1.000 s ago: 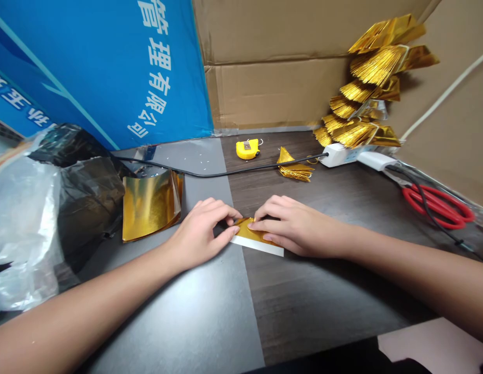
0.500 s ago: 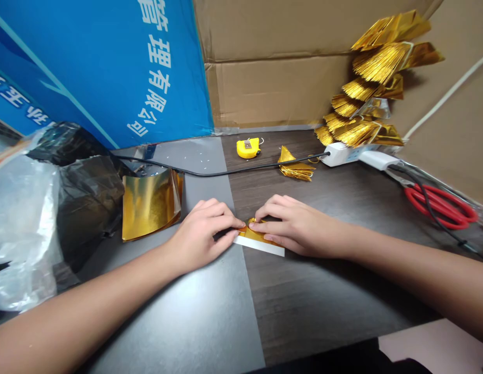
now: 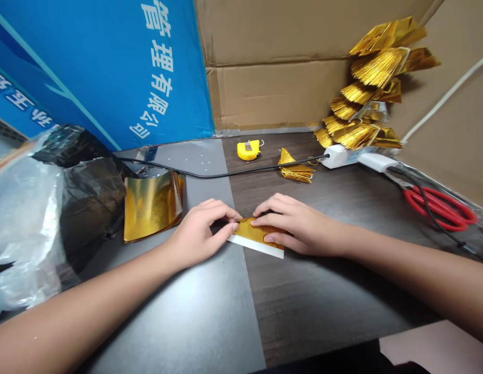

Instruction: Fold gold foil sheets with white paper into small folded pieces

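A sheet of gold foil paper (image 3: 249,231), folded over with a white strip along its near edge, lies on the table between my hands. My left hand (image 3: 200,228) is closed on its left end, thumb on top near the white strip and forefinger at the far edge. On the right end, my right hand (image 3: 291,223) grips the sheet, fingertips along the far fold and thumb nearer the white strip. To the left of my left hand stands a curved stack of gold foil sheets (image 3: 149,208).
A black cable (image 3: 225,174) runs across the table to a white power strip (image 3: 337,156). Behind it sits a yellow tape measure (image 3: 249,150); a small folded gold bundle (image 3: 296,170) touches it. Red-handled scissors (image 3: 440,208), fanned gold bundles (image 3: 377,67) and a plastic bag (image 3: 89,197) flank the workspace.
My fingers have moved apart along the far edge, my left hand slightly leftward, exposing more of the gold face. The sheet stays on the table.
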Available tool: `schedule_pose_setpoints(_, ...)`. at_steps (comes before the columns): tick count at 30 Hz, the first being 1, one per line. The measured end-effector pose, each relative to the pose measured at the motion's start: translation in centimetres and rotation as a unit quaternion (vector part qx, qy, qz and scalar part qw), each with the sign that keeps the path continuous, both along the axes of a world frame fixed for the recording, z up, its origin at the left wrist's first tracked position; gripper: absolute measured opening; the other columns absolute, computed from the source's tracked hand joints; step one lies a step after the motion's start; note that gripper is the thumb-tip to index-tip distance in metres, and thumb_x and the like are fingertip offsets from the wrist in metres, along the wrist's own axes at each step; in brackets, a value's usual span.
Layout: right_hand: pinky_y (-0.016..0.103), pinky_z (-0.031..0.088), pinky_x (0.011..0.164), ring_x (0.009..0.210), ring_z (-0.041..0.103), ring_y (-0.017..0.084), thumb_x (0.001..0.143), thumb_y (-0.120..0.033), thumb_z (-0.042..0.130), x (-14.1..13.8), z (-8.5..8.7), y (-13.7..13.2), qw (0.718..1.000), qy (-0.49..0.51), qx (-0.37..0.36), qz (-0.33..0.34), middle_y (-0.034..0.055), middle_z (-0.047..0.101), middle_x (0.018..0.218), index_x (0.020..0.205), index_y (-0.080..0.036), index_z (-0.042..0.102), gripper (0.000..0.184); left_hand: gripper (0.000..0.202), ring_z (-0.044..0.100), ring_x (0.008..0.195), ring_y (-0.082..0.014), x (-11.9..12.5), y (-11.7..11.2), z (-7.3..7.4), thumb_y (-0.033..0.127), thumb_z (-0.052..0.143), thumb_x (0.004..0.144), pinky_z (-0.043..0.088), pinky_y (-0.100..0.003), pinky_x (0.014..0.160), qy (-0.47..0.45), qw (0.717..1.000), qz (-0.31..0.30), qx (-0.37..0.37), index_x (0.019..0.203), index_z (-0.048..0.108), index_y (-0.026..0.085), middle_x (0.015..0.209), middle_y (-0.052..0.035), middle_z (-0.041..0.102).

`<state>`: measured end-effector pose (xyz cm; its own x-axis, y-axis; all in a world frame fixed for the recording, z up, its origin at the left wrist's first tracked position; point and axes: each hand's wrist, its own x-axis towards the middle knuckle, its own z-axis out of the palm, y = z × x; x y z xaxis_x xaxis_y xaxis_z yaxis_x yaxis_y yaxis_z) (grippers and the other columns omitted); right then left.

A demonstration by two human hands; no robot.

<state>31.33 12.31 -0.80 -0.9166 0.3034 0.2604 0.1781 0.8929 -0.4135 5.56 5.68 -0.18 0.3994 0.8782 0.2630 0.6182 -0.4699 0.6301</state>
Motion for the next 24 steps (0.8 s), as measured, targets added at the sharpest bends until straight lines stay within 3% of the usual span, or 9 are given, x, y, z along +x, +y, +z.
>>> schedule_pose_setpoints(4, 0.04, 0.054, 0.093, 0.109, 0.064, 0.023, 0.092, -0.031, 0.071, -0.1, 0.0, -0.2, 0.994, 0.03, -0.093, -0.052, 0.0115, 0.069, 0.116, 0.129, -0.016, 0.055, 0.043, 0.007, 0.067, 0.082, -0.0129, 0.0, 0.2, 0.1, 0.018, 0.064, 0.091, 0.051, -0.025, 0.078, -0.069, 0.998, 0.009, -0.007, 0.092, 0.071, 0.017, 0.087, -0.0021, 0.073)
schedule_pose_setpoints(7, 0.033, 0.055, 0.088, 0.095, 0.07, 0.018, 0.091, -0.028, 0.071, -0.1, 0.2, -0.3, 0.986, 0.051, -0.144, -0.071, 0.0037, 0.074, 0.099, 0.132, -0.019, 0.052, 0.046, 0.005, 0.067, 0.081, -0.0122, 0.1, 0.1, 0.3, 0.017, 0.066, 0.091, 0.052, -0.023, 0.074, -0.116, 0.993, -0.002, 0.024, 0.091, 0.071, 0.015, 0.087, -0.0035, 0.074)
schedule_pose_setpoints(9, 0.029, 0.055, 0.082, 0.086, 0.069, 0.015, 0.094, -0.023, 0.067, -0.1, 0.6, -0.3, 0.988, 0.086, -0.114, -0.056, 0.0017, 0.074, 0.091, 0.125, -0.019, 0.059, 0.032, 0.005, 0.067, 0.081, -0.0116, 0.2, 0.0, 0.5, 0.015, 0.067, 0.091, 0.052, -0.023, 0.074, -0.142, 0.987, -0.029, 0.067, 0.093, 0.071, 0.016, 0.087, -0.0037, 0.073)
schedule_pose_setpoints(11, 0.028, 0.054, 0.078, 0.086, 0.066, 0.015, 0.095, -0.016, 0.063, 0.0, 1.1, -0.1, 0.99, 0.136, -0.033, -0.034, 0.0034, 0.074, 0.091, 0.114, -0.018, 0.066, 0.019, 0.01, 0.065, 0.081, -0.0114, 0.2, -0.1, 0.7, 0.01, 0.066, 0.09, 0.052, -0.024, 0.076, -0.147, 0.98, -0.06, 0.12, 0.095, 0.07, 0.016, 0.087, -0.0033, 0.072)
schedule_pose_setpoints(14, 0.033, 0.052, 0.083, 0.092, 0.063, 0.018, 0.095, -0.01, 0.061, 0.3, 1.8, 0.1, 0.98, 0.17, 0.1, -0.005, 0.0043, 0.076, 0.095, 0.104, -0.018, 0.068, 0.014, 0.018, 0.064, 0.085, -0.0129, 0.0, -0.3, 0.9, 0.003, 0.065, 0.087, 0.051, -0.028, 0.08, -0.103, 0.971, -0.103, 0.189, 0.097, 0.07, 0.017, 0.09, -0.004, 0.072)
schedule_pose_setpoints(16, 0.035, 0.05, 0.084, 0.094, 0.061, 0.019, 0.096, -0.012, 0.062, 0.5, 1.9, 0.2, 0.976, 0.164, 0.145, -0.001, 0.0041, 0.077, 0.096, 0.103, -0.018, 0.068, 0.011, 0.02, 0.064, 0.089, -0.0149, -0.2, -0.4, 0.9, 0.003, 0.066, 0.086, 0.052, -0.029, 0.083, -0.066, 0.966, -0.137, 0.208, 0.1, 0.07, 0.016, 0.094, -0.006, 0.072)
schedule_pose_setpoints(19, 0.034, 0.049, 0.082, 0.093, 0.058, 0.019, 0.098, -0.013, 0.059, 0.6, 1.4, 0.5, 0.982, 0.128, 0.138, 0.018, 0.0053, 0.075, 0.097, 0.101, -0.017, 0.069, 0.011, 0.017, 0.065, 0.095, -0.0172, -0.4, -0.4, 0.6, 0.006, 0.063, 0.09, 0.052, -0.031, 0.087, -0.014, 0.965, -0.178, 0.192, 0.103, 0.069, 0.016, 0.096, -0.0074, 0.071)
schedule_pose_setpoints(24, 0.031, 0.051, 0.083, 0.095, 0.058, 0.018, 0.101, -0.013, 0.052, 0.8, 0.3, 1.0, 0.993, 0.064, 0.055, 0.079, 0.009, 0.072, 0.103, 0.103, -0.014, 0.07, 0.018, 0.016, 0.064, 0.092, -0.0163, -0.5, -0.2, 0.1, 0.008, 0.058, 0.093, 0.05, -0.029, 0.084, 0.038, 0.966, -0.216, 0.135, 0.103, 0.067, 0.017, 0.095, -0.0069, 0.071)
